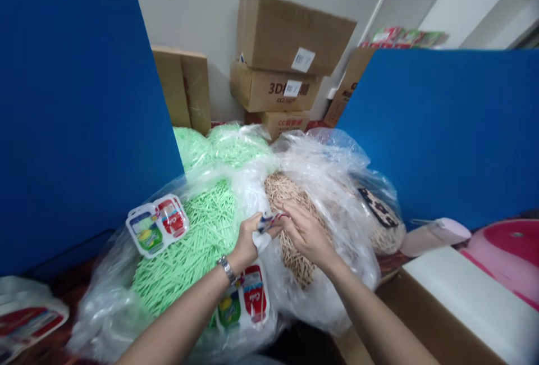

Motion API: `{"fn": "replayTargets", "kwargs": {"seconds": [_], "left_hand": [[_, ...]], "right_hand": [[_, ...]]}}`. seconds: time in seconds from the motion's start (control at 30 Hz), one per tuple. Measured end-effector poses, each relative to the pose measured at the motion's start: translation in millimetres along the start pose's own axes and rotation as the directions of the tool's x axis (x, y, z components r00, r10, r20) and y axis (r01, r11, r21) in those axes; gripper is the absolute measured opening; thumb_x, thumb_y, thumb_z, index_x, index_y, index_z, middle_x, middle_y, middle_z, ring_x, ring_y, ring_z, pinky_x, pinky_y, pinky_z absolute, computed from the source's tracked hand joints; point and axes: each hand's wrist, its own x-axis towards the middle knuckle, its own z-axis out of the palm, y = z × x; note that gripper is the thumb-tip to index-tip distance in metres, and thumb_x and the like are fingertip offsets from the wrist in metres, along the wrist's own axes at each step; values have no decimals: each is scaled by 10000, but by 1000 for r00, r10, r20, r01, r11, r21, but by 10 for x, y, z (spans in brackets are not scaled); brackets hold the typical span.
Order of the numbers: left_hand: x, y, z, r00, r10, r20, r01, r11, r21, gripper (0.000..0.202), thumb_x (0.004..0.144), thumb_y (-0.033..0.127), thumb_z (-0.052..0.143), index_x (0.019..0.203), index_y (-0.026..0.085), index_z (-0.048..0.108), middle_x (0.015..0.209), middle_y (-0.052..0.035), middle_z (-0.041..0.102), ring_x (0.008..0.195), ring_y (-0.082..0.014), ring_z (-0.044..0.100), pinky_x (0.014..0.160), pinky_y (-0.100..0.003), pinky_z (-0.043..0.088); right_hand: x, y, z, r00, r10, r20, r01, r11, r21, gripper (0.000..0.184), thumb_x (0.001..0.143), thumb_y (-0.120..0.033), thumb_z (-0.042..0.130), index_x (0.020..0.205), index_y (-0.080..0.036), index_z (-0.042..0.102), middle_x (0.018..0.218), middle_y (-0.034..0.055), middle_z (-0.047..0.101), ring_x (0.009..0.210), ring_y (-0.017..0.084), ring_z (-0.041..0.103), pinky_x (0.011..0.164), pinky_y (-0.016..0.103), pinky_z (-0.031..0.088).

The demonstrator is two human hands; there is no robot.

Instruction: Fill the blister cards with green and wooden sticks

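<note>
While the left hand (pixel 248 240) pinches a small white-blue-red plastic packet (pixel 268 222), seemingly for steadiness, whether the right hand (pixel 309 234) grips is unclear.

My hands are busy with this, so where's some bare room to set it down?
Best bet is the white panel, bare-looking, bordered by brown cardboard and the pink-and-red plastic item; whether it's steady I can't tell. Crowded: under your left hand and right hand, with bagged green shreds, brown shreds and Cola-printed trays.
</note>
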Motion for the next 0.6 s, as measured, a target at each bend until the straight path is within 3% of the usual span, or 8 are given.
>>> {"fn": "replayTargets", "kwargs": {"seconds": [0.13, 0.2, 0.23, 0.27, 0.33, 0.37, 0.47, 0.6], "left_hand": [[-161, -69, -188, 992, -127, -4, 126, 992, -22, 203, 772, 297, 710, 814, 100, 731, 812, -84, 703, 726, -215, 644, 658, -313, 521], [-257, -61, -306, 985, -173, -28, 172, 984, -35, 193, 780, 279, 703, 824, 92, 723, 812, -83, 708, 704, -205, 643, 641, -303, 516], [-303, -47, -360, 981, -190, -36, 188, 981, -42, 186, 782, 270, 702, 831, 91, 719, 802, -78, 709, 687, -198, 640, 629, -297, 512], [-347, -30, -407, 979, -201, -38, 199, 979, -48, 179, 785, 264, 700, 835, 93, 718, 786, -71, 709, 670, -190, 636, 615, -289, 507], [-425, 7, -474, 977, -210, -31, 208, 976, -59, 165, 787, 256, 699, 833, 98, 717, 756, -58, 704, 658, -182, 627, 608, -280, 499], [-457, 23, -494, 978, -208, -28, 206, 977, -61, 157, 783, 254, 702, 812, 100, 715, 733, -51, 696, 654, -178, 620, 608, -276, 494], [-530, 65, -525, 981, -188, -36, 186, 981, -64, 145, 762, 247, 720, 747, 105, 696, 684, -33, 660, 638, -167, 592, 600, -268, 480], [-583, 134, -555, 985, -173, -12, 172, 983, -66, 116, 771, 225, 707, 793, 114, 682, 734, -38, 643, 678, -177, 592, 615, -275, 469]], "right_hand": [[-243, -69, -34, 991, -52, -123, 33, 988, -154, 381, 919, -266, 459, 1297, -217, 471, 1250, 117, 545, 1119, 242, 538, 943, 426, 446], [-499, -111, 57, 986, -155, 65, 164, 973, -161, 243, 917, -216, 466, 1144, -201, 551, 1006, 79, 624, 875, 182, 600, 755, 320, 507], [-648, -125, 140, 936, -227, 270, 275, 949, -153, 176, 915, -202, 472, 1055, -199, 580, 897, 52, 628, 784, 159, 593, 673, 277, 500], [-800, -132, 246, 841, -312, 443, 422, 889, -175, 137, 908, -190, 479, 978, -204, 595, 820, 32, 616, 714, 151, 576, 597, 260, 479], [-1069, -119, 490, 667, -377, 642, 638, 734, -232, 80, 888, -181, 513, 893, -201, 591, 756, 12, 598, 666, 165, 550, 533, 278, 448], [-1168, -101, 609, 616, -354, 703, 679, 691, -247, 50, 878, -208, 538, 889, -200, 586, 784, 14, 601, 680, 173, 547, 517, 281, 438], [-1278, -34, 842, 563, -307, 767, 712, 652, -261, 65, 867, -240, 561, 814, -205, 573, 814, 12, 599, 716, 177, 548, 511, 279, 428], [-1097, -8, 759, 540, -365, 759, 718, 670, -189, 66, 879, -213, 544, 818, -204, 567, 776, 3, 617, 685, 174, 564, 508, 278, 443]]}}
